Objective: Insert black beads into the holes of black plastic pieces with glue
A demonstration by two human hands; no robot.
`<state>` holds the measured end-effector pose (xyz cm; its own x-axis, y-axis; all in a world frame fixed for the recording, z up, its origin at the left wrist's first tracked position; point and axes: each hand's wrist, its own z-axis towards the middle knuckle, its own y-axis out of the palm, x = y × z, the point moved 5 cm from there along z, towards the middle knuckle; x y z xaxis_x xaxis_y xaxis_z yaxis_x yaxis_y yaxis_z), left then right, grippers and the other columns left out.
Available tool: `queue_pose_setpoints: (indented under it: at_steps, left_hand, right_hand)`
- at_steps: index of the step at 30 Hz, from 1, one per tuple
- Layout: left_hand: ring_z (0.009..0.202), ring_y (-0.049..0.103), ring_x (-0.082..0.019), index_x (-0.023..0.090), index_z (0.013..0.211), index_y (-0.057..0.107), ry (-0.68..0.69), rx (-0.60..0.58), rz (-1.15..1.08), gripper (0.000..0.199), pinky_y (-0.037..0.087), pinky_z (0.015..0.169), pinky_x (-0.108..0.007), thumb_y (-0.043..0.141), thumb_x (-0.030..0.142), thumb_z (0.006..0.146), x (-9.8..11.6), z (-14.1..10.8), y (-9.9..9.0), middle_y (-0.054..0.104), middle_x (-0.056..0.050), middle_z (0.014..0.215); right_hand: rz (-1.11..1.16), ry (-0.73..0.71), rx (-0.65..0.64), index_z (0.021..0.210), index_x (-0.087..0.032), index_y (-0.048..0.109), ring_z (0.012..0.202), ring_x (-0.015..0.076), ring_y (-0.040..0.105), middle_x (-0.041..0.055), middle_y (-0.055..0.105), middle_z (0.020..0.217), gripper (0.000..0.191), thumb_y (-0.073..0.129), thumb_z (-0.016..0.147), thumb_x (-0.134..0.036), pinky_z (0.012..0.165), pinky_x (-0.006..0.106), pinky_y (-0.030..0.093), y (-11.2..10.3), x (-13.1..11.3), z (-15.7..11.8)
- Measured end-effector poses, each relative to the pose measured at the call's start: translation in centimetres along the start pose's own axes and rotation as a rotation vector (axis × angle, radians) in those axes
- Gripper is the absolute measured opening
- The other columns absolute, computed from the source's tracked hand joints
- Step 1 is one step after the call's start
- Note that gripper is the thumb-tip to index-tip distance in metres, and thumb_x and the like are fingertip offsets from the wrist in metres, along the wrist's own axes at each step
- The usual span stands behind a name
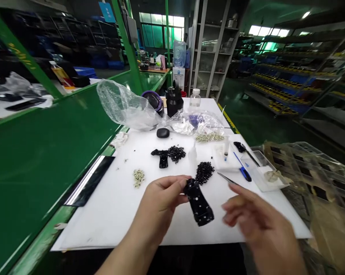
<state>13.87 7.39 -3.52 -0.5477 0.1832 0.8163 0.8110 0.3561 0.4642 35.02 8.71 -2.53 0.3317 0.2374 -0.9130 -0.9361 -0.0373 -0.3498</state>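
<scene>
The left hand pinches one end of a black part between thumb and fingers, above the near centre of the desk. The right hand is blurred, fingers partly curled; it appears to hold a slim metal tool, its tip pointing left and far, clear of the part.

Status: handling of the held part appears to be under way. Pale spots show on its face — whether holes, fitted pieces or reflections cannot be told. A second black part lies farther left, out of both hands. Ample loose stock remains: a black pile just beyond the held part, another black pile next to the second part, and a pale pile at left.

Surroundings: a syringe, a blue-handled tool and a clear tray occupy the right side. Crumpled plastic bags take up the far side — the main obstruction there. The near working area between the hands appears unobstructed.
</scene>
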Motion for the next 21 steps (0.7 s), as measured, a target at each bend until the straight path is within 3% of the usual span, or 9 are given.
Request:
queue_pose_setpoints:
  at_steps: [3,7,13,21]
  left_hand:
    - [0.073,0.063,-0.012,0.013,0.081,0.077,0.037,0.017,-0.018,0.018,0.052,0.063,-0.018,0.081,0.026,0.070,-0.1,-0.6,0.6,0.071,-0.007,0.080]
    - [0.069,0.062,-0.010,0.013,0.079,0.077,0.013,0.013,-0.073,0.017,0.051,0.061,-0.016,0.082,0.025,0.068,-0.3,-1.1,0.8,0.070,-0.005,0.078]
    - [0.071,0.063,-0.010,0.011,0.083,0.077,-0.034,-0.027,-0.177,0.015,0.051,0.061,-0.014,0.079,0.021,0.072,-1.1,-1.3,0.6,0.072,-0.006,0.080]
    - [0.070,0.063,-0.011,0.011,0.086,0.078,-0.010,-0.076,-0.099,0.017,0.054,0.063,-0.017,0.076,0.024,0.075,-0.6,-1.9,0.3,0.073,-0.007,0.080]
  right_hand:
    - [0.035,-0.240,-0.053,0.130,-0.025,0.053,0.071,0.0161,0.068,0.0020,0.070,0.092,0.054,0.068,0.078,-0.030,0.066,0.028,0.059,3.8,-2.9,-2.1]
    - [-0.135,-0.444,0.018,0.121,-0.022,0.058,0.077,0.0176,0.070,0.0039,0.072,0.100,0.045,0.068,0.077,-0.019,0.067,0.027,0.061,4.5,-4.2,-2.1]
    - [-0.105,-0.521,0.017,0.123,-0.021,0.058,0.076,0.0146,0.070,0.0035,0.073,0.097,0.047,0.068,0.078,-0.017,0.065,0.021,0.060,3.7,-4.4,-2.0]
    - [-0.020,-0.453,-0.023,0.125,-0.026,0.058,0.077,0.0128,0.068,0.0014,0.071,0.100,0.049,0.067,0.078,-0.015,0.065,0.018,0.060,3.4,-4.1,-1.8]
